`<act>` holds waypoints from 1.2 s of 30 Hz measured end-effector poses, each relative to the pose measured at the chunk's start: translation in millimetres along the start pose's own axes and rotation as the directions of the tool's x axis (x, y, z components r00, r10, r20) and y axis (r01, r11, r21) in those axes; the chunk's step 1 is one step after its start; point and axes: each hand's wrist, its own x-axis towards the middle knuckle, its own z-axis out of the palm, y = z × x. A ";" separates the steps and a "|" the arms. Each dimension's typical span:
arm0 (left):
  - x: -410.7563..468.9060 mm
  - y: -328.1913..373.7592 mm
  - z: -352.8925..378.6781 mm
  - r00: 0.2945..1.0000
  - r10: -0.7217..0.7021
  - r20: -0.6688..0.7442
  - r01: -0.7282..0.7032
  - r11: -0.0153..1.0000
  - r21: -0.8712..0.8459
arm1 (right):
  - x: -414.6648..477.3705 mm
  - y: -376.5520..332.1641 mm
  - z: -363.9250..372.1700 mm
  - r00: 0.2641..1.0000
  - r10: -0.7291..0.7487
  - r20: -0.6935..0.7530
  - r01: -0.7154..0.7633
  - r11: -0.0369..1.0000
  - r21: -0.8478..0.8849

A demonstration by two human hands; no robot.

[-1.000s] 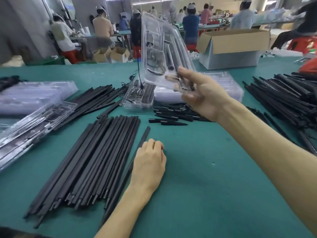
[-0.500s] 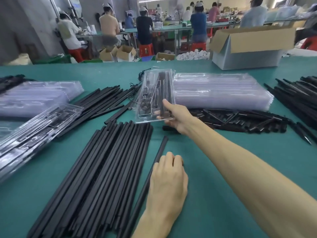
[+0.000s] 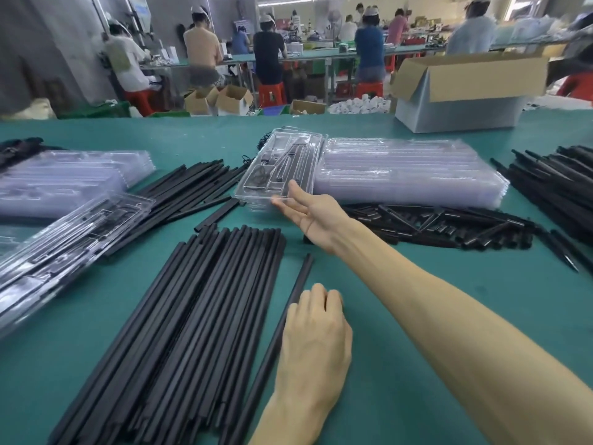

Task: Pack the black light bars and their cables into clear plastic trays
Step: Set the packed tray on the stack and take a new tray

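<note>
A clear plastic tray (image 3: 284, 162) holding black bars and a coiled cable lies flat at the middle of the green table. My right hand (image 3: 308, 213) reaches to its near edge with fingers straight, the thumb and fingertips touching the rim. My left hand (image 3: 316, 329) rests palm down on the table, its fingertips against a single long black bar (image 3: 279, 326). A big pile of long black light bars (image 3: 192, 316) lies just left of that hand.
Stacks of empty clear trays (image 3: 407, 175) sit right of the tray and at far left (image 3: 64, 178). Filled trays (image 3: 64, 242) lean at the left. Short black pieces (image 3: 449, 226), more bars (image 3: 561, 194) and a cardboard box (image 3: 465, 91) are to the right. Workers sit beyond the table.
My right hand brought the filled tray down from the air onto the table and straightened its fingers. My left hand stayed by the single bar.
</note>
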 end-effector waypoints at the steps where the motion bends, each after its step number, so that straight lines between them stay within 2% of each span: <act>1: 0.4 -0.3 0.3 1.000 -0.005 0.004 0.005 1.000 -0.001 | 2.2 -0.7 3.4 1.000 -0.002 -0.018 0.002 1.000 0.011; 3: 0.8 -1.0 0.7 1.000 -0.007 0.006 0.007 1.000 -0.010 | 6.6 1.2 6.9 0.998 -0.006 -0.057 0.005 1.000 -0.020; 7: 1.1 -1.6 0.2 1.000 -0.002 0.004 0.002 1.000 -0.011 | 7.9 14.1 -1.8 0.994 -0.034 -0.103 0.004 0.961 -0.277; 13: 2.0 -1.8 0.9 1.000 0.011 -0.014 -0.011 1.000 -0.009 | 4.3 17.2 -19.9 0.993 -0.029 -0.113 -0.013 0.934 -0.356; 17: 1.5 -2.8 1.5 1.000 0.013 -0.016 -0.014 1.000 -0.008 | -1.3 16.1 -32.2 0.984 -0.138 -0.113 0.058 0.848 -0.526; 19: 1.2 -3.3 1.5 1.000 0.014 -0.014 -0.014 1.000 -0.005 | -2.8 4.5 -42.5 0.953 -0.286 -0.102 0.134 0.697 -0.704; 21: 0.9 -3.2 1.9 1.000 0.014 -0.015 -0.014 1.000 -0.003 | -3.1 -17.4 -58.6 0.885 -0.465 -0.011 0.180 0.365 -0.914; 23: 0.3 -2.7 1.9 1.000 0.009 -0.017 -0.009 1.000 -0.005 | -2.8 -45.9 -78.2 0.827 -0.552 0.106 0.151 0.035 -0.988; 25: -0.2 -2.0 1.3 1.000 0.003 -0.014 -0.003 1.000 0.001 | -1.0 -72.8 -101.2 0.802 -0.579 0.144 0.056 -0.168 -0.984; 29: 0.9 -2.1 0.5 1.000 -0.009 -0.015 0.008 1.000 -0.017 | -2.8 -110.6 -145.9 0.821 -0.561 0.108 -0.150 -0.395 -0.906; 31: 1.9 -1.7 -0.3 1.000 -0.012 -0.018 0.011 1.000 -0.023 | -8.2 -116.6 -161.2 0.820 -0.553 0.146 -0.211 -0.530 -0.822; 32: 2.3 -1.4 -0.7 1.000 -0.011 -0.022 0.010 1.000 -0.023 | -10.8 -116.6 -165.0 0.817 -0.551 0.172 -0.213 -0.564 -0.798; 36: 3.1 -1.6 -0.7 0.999 -0.014 -0.035 0.013 0.999 -0.032 | -17.4 -109.7 -158.1 0.842 -0.511 0.174 -0.184 -0.575 -0.797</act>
